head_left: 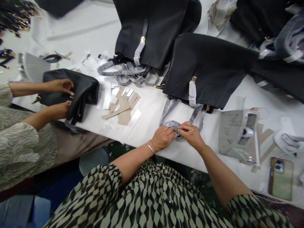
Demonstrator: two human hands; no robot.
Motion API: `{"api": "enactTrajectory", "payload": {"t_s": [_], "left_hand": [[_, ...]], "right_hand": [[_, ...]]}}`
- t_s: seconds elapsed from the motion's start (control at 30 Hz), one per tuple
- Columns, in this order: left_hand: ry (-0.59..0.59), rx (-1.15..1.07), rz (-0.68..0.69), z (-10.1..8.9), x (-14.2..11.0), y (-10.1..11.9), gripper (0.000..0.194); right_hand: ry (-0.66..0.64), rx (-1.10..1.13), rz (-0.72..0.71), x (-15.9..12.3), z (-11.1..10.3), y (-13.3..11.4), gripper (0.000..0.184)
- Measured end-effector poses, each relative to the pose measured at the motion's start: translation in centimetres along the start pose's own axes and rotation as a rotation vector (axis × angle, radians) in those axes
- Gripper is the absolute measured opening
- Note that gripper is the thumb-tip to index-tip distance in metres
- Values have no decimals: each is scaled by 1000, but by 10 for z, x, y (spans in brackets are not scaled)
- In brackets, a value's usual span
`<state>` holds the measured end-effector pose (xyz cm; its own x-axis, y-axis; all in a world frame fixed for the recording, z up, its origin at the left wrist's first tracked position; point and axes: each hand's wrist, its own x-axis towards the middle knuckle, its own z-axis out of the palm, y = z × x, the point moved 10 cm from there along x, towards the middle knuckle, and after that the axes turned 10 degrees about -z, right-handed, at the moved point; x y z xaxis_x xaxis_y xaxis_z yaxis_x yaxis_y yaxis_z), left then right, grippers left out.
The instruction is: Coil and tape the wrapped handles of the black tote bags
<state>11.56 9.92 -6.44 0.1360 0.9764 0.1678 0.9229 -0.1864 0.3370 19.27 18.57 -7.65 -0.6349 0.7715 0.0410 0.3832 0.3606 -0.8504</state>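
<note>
A black handbag (pixel 209 68) lies flat before me, its gold clasp (pixel 193 79) and the tab below it wrapped in white. Plastic-wrapped handles (pixel 169 109) come out of its near side. Close to the table edge sits a coiled strap (pixel 173 123) in clear plastic. My left hand (pixel 163 138) is closed on the coil's left part, its fingertips partly hidden. From the right, my right hand (pixel 192 135) pinches a small brownish strip (pixel 176 129) against the coil.
Another handbag (pixel 152 31) lies behind. Left, a co-worker's hands (pixel 59 110) handle a black bag (pixel 57 91). Cardboard strips (pixel 124 109) and white paper scraps litter the table. Right are a grey tape dispenser (pixel 231 133) and a phone (pixel 281 179).
</note>
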Motion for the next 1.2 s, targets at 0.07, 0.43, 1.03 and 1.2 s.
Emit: {"api": "enactTrajectory", "payload": {"t_s": [0.07,0.43,1.03,1.2], "left_hand": [[-16,31,25,-4,-2,1,32],[72,-101,-155,-4,-6,-19,23],[-161,-375,-258,9,9,-41,25],[-187,-424,-193,7,7,-40,24]], "right_hand": [[12,-19,-13,1,-1,-1,12],[31,-110,-203,-19,0,-29,15],[-33,-207,-364,-31,12,-37,18],[-55,-296,-467,-39,18,-39,18]]}}
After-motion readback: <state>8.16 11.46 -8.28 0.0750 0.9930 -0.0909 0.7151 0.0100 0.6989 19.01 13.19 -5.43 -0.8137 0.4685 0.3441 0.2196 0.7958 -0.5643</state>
